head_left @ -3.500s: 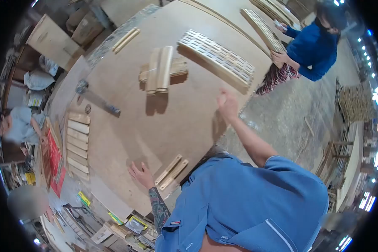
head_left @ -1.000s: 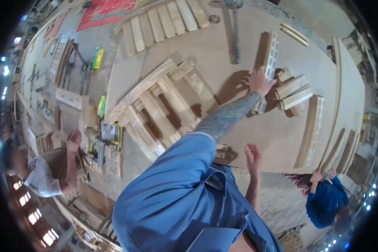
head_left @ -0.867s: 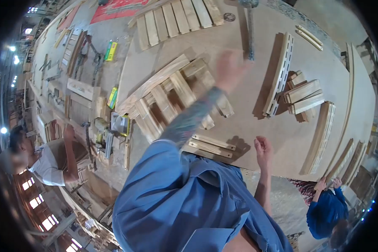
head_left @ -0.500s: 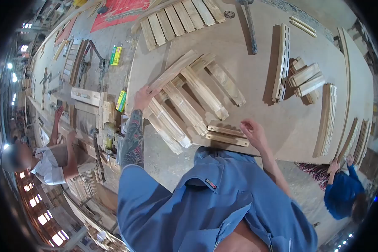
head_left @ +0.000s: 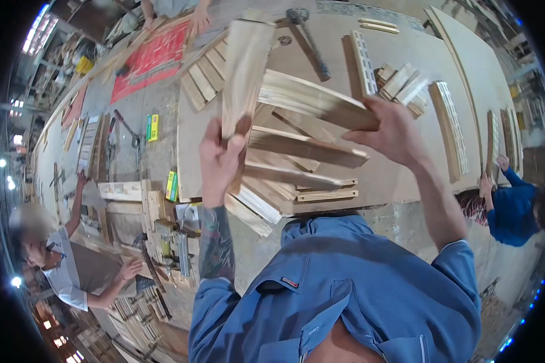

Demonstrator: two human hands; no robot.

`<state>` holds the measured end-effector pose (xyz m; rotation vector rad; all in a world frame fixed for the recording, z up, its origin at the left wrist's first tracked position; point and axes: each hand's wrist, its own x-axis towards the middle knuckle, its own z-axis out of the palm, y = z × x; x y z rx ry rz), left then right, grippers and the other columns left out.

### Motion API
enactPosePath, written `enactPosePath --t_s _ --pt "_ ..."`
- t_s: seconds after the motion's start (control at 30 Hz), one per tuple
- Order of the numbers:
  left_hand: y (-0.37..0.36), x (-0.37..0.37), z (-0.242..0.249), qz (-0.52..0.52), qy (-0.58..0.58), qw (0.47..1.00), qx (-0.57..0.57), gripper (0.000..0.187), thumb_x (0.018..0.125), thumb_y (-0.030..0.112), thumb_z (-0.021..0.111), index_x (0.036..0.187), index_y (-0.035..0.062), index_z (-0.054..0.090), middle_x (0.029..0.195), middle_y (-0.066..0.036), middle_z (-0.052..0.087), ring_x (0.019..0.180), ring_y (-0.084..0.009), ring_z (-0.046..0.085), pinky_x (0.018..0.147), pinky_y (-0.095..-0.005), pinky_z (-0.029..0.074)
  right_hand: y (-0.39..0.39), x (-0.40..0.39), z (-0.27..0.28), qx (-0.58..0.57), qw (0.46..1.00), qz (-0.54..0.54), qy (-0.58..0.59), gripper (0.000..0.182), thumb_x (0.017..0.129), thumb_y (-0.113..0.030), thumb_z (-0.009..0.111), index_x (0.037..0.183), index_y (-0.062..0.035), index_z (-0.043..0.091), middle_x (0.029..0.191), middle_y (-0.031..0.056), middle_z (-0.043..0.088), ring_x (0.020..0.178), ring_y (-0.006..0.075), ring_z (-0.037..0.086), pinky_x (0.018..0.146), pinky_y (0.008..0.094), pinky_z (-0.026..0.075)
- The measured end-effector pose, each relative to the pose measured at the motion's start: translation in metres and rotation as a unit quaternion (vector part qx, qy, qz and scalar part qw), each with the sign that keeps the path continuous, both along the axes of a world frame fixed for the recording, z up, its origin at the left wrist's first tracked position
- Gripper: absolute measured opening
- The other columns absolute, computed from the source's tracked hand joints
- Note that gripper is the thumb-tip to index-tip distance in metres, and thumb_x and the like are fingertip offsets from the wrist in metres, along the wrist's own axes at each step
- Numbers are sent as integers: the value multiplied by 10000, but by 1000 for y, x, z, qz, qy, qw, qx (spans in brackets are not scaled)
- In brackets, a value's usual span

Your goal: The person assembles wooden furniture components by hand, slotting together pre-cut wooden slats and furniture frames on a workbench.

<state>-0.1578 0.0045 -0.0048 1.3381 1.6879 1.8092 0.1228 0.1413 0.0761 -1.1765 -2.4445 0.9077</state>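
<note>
A wooden slatted frame, with a wide board [head_left: 246,78] and several slats [head_left: 315,100] joined to it, is lifted and tilted above the workbench. My left hand [head_left: 221,157] is closed around the lower end of the wide board. On the other side, my right hand [head_left: 393,130] grips the free end of the top slat. Beneath the frame lie more pale slats [head_left: 257,209], partly hidden by it. Two short wooden strips with holes [head_left: 327,195] rest near the bench's front edge, close to my body.
A hammer [head_left: 309,45] lies at the back, beside another slatted panel [head_left: 206,75]. To the right are slotted strips [head_left: 363,63], a pile of wood pieces [head_left: 402,88] and a long slotted bundle [head_left: 448,130]. Co-workers [head_left: 85,260] stand at the left, right [head_left: 515,206] and far side.
The slatted frame has risen off the bench and tilted up toward me. My right hand has moved up from near the short strips onto a slat. My left hand still holds the wide board.
</note>
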Motion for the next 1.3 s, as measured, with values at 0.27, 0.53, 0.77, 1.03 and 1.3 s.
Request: enactPosePath --t_s 0.27,0.53,0.77,1.03,1.3 --pt "111 82 54 80 -58 987 126 430 1003 370 591 770 9 615 750 -7 643 712 -88 528 680 -287 432 -30 62 18 230 969 -32 -81 315 832 -337 749 906 -80 583 714 87 663 657 280 673 555 400 482" --pt "142 148 7 -62 -195 970 128 209 940 229 690 872 31 694 780 60 619 703 -13 494 607 -217 393 -13 127 3 134 989 -29 -62 260 831 -279 745 812 -81 577 654 114 629 590 314 634 568 443 481" --pt "156 131 12 5 -243 965 100 294 966 297 662 859 24 683 746 62 611 672 -24 476 601 -221 384 17 191 30 33 972 -232 22 334 854 -345 738 899 -25 651 706 159 621 634 304 614 615 403 488" --pt "157 116 28 34 -138 982 125 425 991 387 618 679 112 529 667 79 548 635 -13 418 578 -223 336 -44 270 -296 -178 940 -242 -163 407 861 -416 733 950 -27 653 758 158 642 715 303 643 667 432 496" --pt "180 176 42 -24 -133 976 169 468 997 423 596 675 93 513 654 78 530 627 -22 418 560 -232 335 21 169 -31 -121 988 -42 -90 480 916 -398 655 1297 -109 616 1165 180 677 1084 313 649 914 402 520"
